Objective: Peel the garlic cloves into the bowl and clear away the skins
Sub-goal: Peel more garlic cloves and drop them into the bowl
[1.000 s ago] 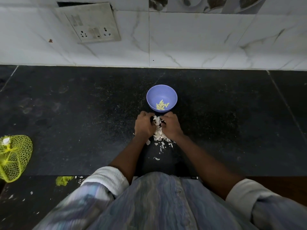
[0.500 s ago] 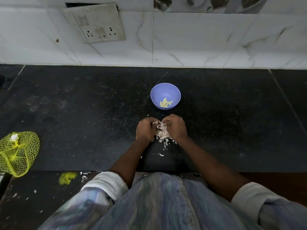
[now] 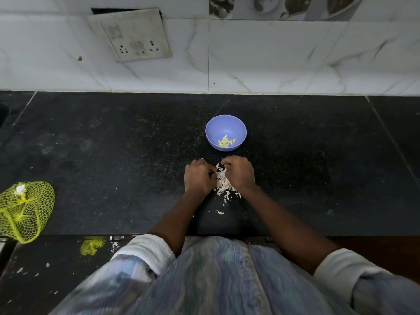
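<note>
A lilac bowl stands on the black counter and holds several peeled pale yellow garlic cloves. Just in front of it lies a heap of white garlic skins. My left hand and my right hand flank the heap with fingers curled inward. Their fingertips meet over its far end and pinch a small white-skinned garlic clove, which the fingers mostly hide. Loose skin flakes trail toward me.
A yellow mesh bag lies at the counter's left edge. A yellow scrap and white flakes lie on the lower ledge in front. A tiled wall with a switch plate backs the counter.
Both hands kept their pose at the skin heap, fingertips working together. The camera shifted slightly, so the bowl and hands appear a little further right.
</note>
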